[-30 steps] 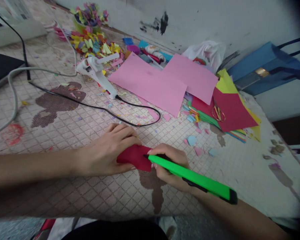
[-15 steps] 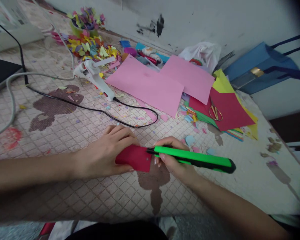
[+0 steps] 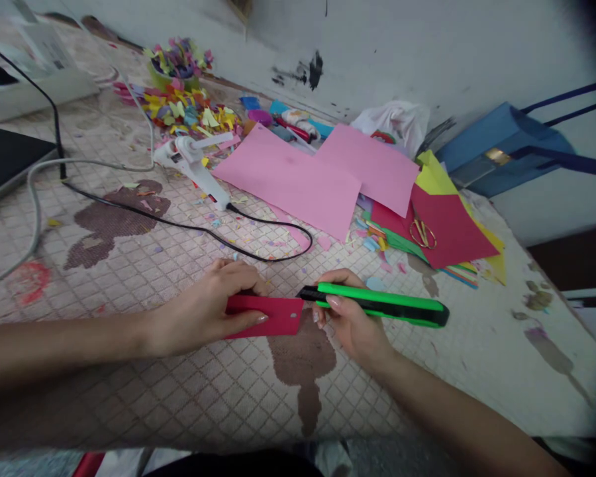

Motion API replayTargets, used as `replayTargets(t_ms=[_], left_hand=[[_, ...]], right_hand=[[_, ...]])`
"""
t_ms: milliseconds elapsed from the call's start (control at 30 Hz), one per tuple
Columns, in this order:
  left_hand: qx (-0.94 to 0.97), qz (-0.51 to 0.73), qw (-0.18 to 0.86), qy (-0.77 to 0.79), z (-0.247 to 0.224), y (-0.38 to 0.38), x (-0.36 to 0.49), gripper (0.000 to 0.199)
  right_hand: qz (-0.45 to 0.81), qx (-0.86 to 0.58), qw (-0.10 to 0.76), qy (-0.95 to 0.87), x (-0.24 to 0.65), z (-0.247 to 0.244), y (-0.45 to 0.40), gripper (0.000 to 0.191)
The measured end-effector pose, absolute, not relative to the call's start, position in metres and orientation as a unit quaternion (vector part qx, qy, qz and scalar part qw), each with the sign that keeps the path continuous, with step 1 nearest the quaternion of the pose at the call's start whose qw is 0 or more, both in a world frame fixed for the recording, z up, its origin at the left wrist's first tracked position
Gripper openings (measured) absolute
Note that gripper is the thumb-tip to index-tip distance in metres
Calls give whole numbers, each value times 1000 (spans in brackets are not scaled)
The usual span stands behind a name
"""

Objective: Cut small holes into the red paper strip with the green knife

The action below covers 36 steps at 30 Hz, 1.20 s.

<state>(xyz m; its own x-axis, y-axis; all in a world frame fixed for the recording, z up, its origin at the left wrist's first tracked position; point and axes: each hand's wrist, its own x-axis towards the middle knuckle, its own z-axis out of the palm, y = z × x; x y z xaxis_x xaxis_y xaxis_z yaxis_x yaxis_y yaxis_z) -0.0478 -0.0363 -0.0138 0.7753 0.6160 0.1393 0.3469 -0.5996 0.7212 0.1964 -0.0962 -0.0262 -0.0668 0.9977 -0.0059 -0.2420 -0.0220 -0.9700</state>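
A small red paper piece with a little hole near its right end is gripped by my left hand, thumb on top and fingers curled behind. Closed around a green and black utility knife, my right hand is just right of the paper. The knife's black tip points left at the paper's upper right corner; whether it touches I cannot tell. Underneath is a quilted tablecloth with brown patches.
Beyond my hands lie a white glue gun with its black cord, pink sheets, gold scissors on red paper, and a heap of paper cutouts. A blue bag stands at the right.
The red paper now shows more level, with my left thumb on its face. The knife and my right hand have drawn slightly away from its corner. The camera view has shifted a little.
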Motion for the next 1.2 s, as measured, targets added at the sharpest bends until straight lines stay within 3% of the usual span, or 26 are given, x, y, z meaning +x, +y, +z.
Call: replayTargets(t_ms=[200, 433, 600, 733, 1033, 1200], left_hand=[[881, 167, 366, 247, -8, -35, -48, 19], [882, 178, 369, 233, -7, -36, -48, 19], [905, 302, 235, 184, -7, -40, -50, 13], [930, 312, 132, 144, -7, -40, -56, 21], [949, 300, 63, 75, -5, -34, -53, 34], [957, 277, 66, 50, -9, -32, -54, 29]], right_hand=[[590, -442, 543, -401, 195, -19, -89, 15], [588, -433, 551, -402, 195, -22, -89, 15], [604, -425, 557, -380, 194, -21, -88, 25], [617, -423, 535, -393, 195, -19, -90, 25], [617, -417, 536, -398, 194, -19, -90, 25], [627, -414, 539, -379, 195, -18, -92, 27]])
